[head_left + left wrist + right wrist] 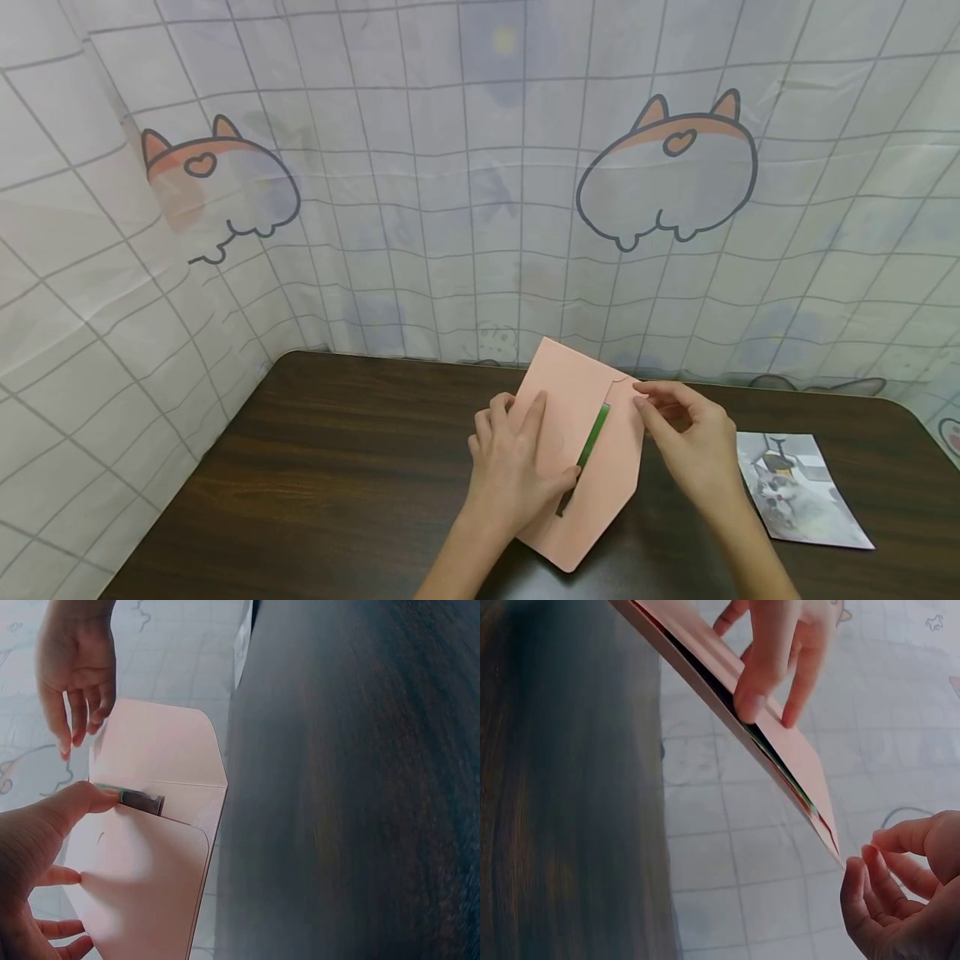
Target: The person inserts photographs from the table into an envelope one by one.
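A pink paper envelope (570,367) stands tilted over the table with its flap (161,742) folded back. My left hand (510,467) grips it, fingers at its far edge and spread on the front panel. The left thumb presses at the opening, against a card (594,435) whose green and dark edge shows inside; the rest of that card is hidden. At the flap's corner is my right hand (693,442), its thumb and index finger pinching the edge. In the right wrist view, the right fingers (862,881) are curled close to the envelope's tip.
A printed picture card (802,492) with a white cat lies on the dark wooden table (300,483), right of the right hand. Behind the table hangs a gridded white curtain (435,192) with cartoon animal drawings.
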Demonstrator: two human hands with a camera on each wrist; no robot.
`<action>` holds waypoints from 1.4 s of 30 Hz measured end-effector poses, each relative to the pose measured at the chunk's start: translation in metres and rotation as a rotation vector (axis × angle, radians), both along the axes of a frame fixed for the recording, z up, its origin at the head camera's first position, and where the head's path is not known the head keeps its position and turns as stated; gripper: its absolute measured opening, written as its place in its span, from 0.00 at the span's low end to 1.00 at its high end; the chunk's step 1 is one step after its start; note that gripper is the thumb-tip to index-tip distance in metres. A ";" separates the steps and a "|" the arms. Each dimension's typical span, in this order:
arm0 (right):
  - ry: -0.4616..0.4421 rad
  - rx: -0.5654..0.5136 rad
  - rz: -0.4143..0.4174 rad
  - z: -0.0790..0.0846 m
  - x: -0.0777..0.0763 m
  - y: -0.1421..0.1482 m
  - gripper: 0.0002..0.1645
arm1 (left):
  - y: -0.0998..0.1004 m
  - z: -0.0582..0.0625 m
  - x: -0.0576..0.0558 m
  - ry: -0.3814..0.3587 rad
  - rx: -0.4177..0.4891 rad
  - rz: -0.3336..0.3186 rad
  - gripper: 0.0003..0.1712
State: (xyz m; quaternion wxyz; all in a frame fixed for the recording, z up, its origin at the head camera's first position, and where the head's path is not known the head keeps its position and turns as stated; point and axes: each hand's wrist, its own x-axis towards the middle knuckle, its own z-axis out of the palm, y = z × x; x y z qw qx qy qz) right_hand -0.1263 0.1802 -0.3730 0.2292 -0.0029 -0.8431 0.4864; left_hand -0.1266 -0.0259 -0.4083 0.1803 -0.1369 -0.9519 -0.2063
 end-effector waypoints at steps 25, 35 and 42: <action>0.054 0.167 -0.075 -0.008 -0.011 0.051 0.14 | -0.003 -0.002 0.001 -0.052 0.065 -0.123 0.51; 0.041 0.233 -0.101 -0.017 -0.014 0.070 0.15 | -0.007 -0.001 0.000 -0.047 0.105 -0.159 0.52; 0.035 0.277 -0.126 -0.023 -0.015 0.081 0.16 | -0.008 -0.001 -0.001 -0.043 0.126 -0.155 0.51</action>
